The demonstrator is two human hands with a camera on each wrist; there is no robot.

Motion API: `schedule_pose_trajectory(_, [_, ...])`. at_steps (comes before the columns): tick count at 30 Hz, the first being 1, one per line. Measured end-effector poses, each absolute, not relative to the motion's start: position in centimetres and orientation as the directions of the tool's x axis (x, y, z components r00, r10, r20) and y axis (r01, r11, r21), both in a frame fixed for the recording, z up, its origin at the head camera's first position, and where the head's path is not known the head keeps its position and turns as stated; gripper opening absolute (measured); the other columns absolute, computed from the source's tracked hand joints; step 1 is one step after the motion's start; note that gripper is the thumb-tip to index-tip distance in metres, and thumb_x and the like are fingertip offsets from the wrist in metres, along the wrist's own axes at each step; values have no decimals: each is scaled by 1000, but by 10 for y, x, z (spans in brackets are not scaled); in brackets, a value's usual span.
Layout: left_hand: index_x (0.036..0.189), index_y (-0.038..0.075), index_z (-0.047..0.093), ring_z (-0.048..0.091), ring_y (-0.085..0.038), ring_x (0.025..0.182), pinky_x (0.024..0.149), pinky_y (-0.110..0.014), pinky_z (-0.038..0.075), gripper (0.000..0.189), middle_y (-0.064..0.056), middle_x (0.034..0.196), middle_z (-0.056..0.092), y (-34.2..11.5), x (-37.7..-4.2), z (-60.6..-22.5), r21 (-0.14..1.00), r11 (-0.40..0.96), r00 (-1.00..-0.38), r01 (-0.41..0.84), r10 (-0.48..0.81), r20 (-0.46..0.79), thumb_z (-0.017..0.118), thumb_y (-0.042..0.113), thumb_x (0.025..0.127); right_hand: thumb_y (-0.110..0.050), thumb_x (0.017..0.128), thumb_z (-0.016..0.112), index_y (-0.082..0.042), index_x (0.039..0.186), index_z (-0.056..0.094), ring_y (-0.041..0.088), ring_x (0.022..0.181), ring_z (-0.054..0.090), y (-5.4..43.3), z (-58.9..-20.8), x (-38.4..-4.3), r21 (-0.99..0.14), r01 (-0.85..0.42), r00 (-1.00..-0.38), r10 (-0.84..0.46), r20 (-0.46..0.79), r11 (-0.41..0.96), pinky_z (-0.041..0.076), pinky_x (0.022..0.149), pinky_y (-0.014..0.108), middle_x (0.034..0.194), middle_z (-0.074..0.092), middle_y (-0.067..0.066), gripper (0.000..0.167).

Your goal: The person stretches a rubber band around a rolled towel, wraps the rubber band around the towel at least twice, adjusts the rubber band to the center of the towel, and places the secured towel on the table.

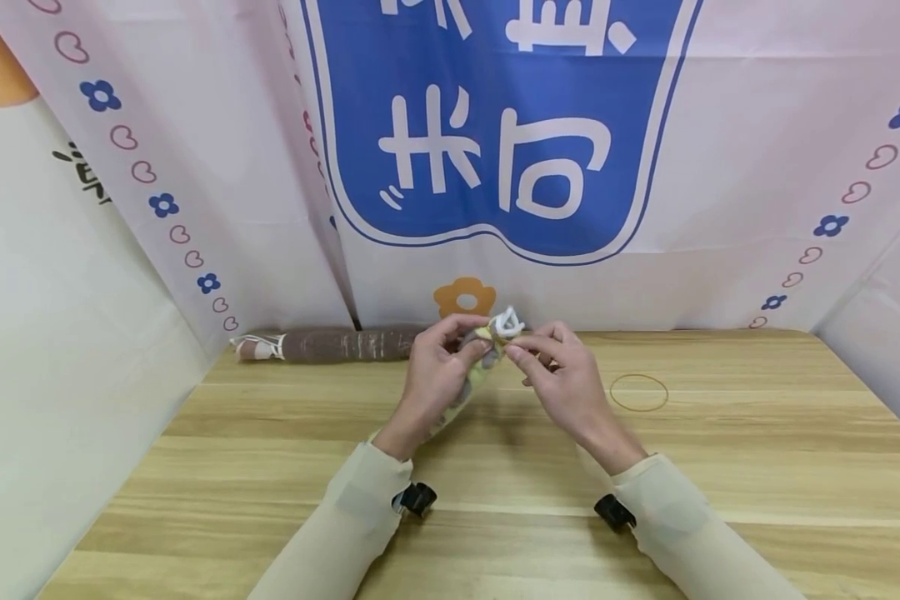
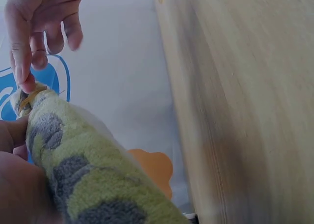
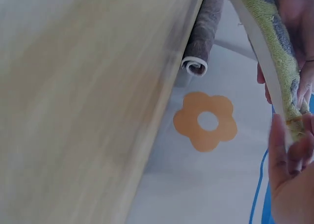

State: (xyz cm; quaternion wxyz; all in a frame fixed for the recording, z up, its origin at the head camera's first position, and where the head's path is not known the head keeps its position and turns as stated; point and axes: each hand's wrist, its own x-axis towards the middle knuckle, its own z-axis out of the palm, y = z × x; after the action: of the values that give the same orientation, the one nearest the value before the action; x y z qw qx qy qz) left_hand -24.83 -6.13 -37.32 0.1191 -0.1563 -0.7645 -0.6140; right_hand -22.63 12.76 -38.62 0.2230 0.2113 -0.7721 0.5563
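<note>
Has a brown roll (image 1: 348,345) at the back left of the table (image 1: 510,525), grips a yellow roll (image 2: 108,160) over the middle with fingers of the left hand (image 1: 438,367), pinches a band (image 2: 30,100) at that roll's far end with fingers of the right hand (image 1: 566,375), and has a loose band (image 1: 639,375) lying farther right.

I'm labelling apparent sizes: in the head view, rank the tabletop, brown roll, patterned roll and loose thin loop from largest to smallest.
1. Tabletop
2. Brown roll
3. Patterned roll, judged by its visible part; the left hand covers some
4. Loose thin loop
</note>
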Motion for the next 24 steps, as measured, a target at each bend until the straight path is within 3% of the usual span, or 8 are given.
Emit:
schedule_pose_trajectory(9, [119, 10, 78, 72, -21, 94, 79, -35, 59, 22, -5, 109, 77, -61, -249, -372, 903, 203, -924, 379, 136, 358, 78, 7, 98, -19, 102, 76, -4, 113, 82, 19, 84, 60, 127, -382, -225, -884, -426, -899, 15, 437, 191, 64, 67, 34, 91, 51, 10, 19])
schedule_pose_trajectory(15, [120, 11, 78, 69, -19, 87, 74, -33, 57, 22, -4, 107, 77, -61, -250, -371, 881, 253, -914, 399, 183, 362, 77, 8, 99, -20, 102, 75, -2, 112, 81, 21, 82, 67, 129, -380, -227, -928, -325, -945, -20, 327, 184, 64, 64, 36, 103, 66, 12, 21])
schedule_pose_trajectory(18, [119, 11, 79, 69, -19, 89, 76, -34, 57, 21, -3, 106, 76, -60, -249, -370, 873, 262, -910, 410, 180, 373, 76, 7, 98, -16, 104, 73, 0, 110, 78, 19, 76, 67, 127, -381, -227, -912, -346, -938, -76, 337, 222, 62, 59, 34, 103, 70, 12, 17])
schedule_pose_trajectory(24, [116, 12, 80, 68, -19, 90, 77, -36, 56, 22, -1, 104, 76, -59, -248, -370, 863, 290, -910, 414, 164, 381, 77, 3, 96, -10, 96, 81, -3, 99, 69, 14, 66, 53, 125, -384, -229, -751, -488, -871, -198, 449, 444, 46, 54, 24, 81, 61, 3, 14])
